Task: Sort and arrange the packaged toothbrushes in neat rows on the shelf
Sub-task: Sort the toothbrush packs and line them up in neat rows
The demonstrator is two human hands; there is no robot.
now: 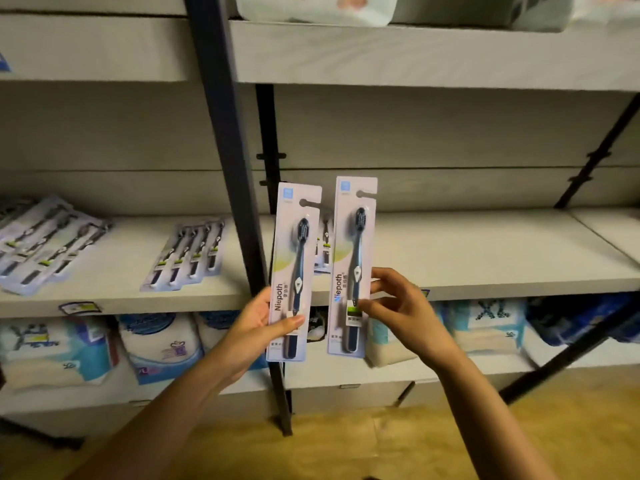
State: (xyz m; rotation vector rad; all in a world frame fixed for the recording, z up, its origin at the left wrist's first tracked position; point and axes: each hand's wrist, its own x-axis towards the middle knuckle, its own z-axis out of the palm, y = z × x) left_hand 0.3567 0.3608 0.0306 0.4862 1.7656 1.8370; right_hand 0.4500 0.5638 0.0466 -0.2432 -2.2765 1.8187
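Note:
I hold two packaged dark-blue toothbrushes upright in front of the middle shelf (485, 282). My left hand (258, 323) grips the lower part of the left pack (294, 258), thumb across its front. My right hand (401, 306) pinches the right pack (353, 251) near its lower middle. On the shelf, a neat row of several packs (188, 258) lies left of the black upright. A looser, overlapping pile of packs (45, 244) lies at the far left. A few more packs (325, 244) show behind the ones I hold.
A black upright post (228, 150) splits the shelving; diagonal braces (599, 147) cross at the right. The shelf below carries wrapped tissue and paper packs (159, 344). The shelf above (415, 53) bears white bundles. Wooden floor (415, 445) lies beneath.

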